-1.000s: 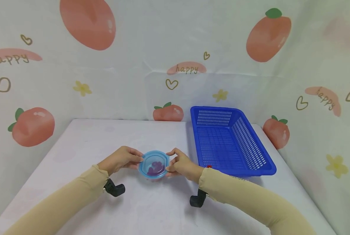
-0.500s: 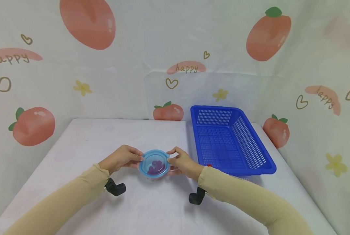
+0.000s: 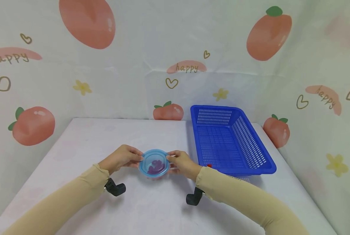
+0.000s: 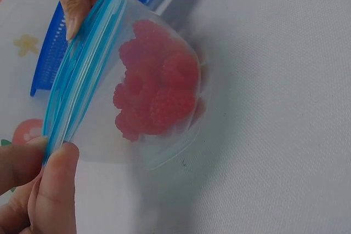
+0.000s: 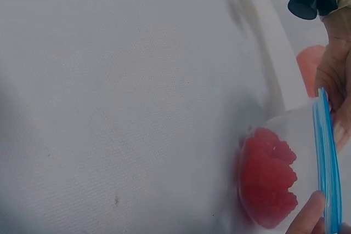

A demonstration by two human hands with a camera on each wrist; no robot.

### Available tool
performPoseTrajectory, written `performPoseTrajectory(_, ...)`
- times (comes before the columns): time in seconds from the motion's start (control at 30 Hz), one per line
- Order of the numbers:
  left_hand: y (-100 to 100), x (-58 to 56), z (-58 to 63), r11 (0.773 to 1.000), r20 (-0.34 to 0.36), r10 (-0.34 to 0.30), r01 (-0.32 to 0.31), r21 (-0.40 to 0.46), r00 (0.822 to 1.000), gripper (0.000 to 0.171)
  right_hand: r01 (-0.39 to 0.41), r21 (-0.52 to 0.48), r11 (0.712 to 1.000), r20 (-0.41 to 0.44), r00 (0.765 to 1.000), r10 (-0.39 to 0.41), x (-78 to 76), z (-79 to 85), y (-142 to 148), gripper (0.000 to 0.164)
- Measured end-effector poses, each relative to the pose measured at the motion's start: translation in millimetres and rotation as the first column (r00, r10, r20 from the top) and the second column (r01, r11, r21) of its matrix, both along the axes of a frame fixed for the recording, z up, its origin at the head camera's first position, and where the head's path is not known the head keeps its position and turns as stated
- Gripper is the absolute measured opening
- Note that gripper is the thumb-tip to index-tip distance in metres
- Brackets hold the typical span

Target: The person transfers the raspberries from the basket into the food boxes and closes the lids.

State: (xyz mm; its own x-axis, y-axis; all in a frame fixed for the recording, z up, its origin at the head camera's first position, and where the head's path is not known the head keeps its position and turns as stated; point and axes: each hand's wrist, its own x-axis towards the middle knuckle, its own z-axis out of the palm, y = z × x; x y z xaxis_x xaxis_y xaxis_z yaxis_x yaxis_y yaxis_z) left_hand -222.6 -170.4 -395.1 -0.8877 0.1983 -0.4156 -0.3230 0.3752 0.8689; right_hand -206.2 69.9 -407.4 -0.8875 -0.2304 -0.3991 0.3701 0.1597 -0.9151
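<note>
A clear round plastic container (image 4: 167, 149) with a blue lid (image 3: 154, 160) is held between both hands, near the middle of the white table. Raspberries (image 4: 159, 80) lie in its bottom and look purple through the lid in the head view. My left hand (image 3: 122, 159) pinches the lid's rim on the left, its fingertips (image 4: 57, 176) close up in the left wrist view. On the opposite side, my right hand (image 3: 184, 164) grips the rim with the thumb on top and fingers beneath. In the right wrist view only a few of its fingertips (image 5: 310, 215) show.
A blue slotted basket (image 3: 236, 171) stands at the right of the table, beyond the right forearm. A small red thing (image 3: 209, 165) shows at its near edge, mostly hidden by the sleeve. A printed cloth (image 3: 127, 94) hangs behind the table.
My right thumb has moved up onto the lid's edge, and the right index finger has come down from its raised bend. The left hand and the container have hardly moved.
</note>
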Motion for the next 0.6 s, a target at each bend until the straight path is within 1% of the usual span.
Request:
performPoseTrajectory(0.17,0.5,0.3,1.2,1.0,0.005,0.009,-0.009,0.009,1.0,0.033,0.009,-0.021,1.0,-0.019,1.0,-0.01,-0.4,-0.2,0.5,0.033)
performPoseTrajectory(0.37,0.1,0.7,0.7,1.0,-0.008,-0.004,0.004,0.022,1.0,0.034,0.012,-0.022,1.0,-0.03,0.999,-0.013,0.2,-1.4,1.4,0.034)
performPoseTrajectory(0.6,0.8,1.0,1.3,1.0,-0.004,0.006,-0.006,0.018,1.0,0.034,0.016,-0.022,1.0,-0.044,0.999,-0.017,-0.3,-3.9,1.8,0.03)
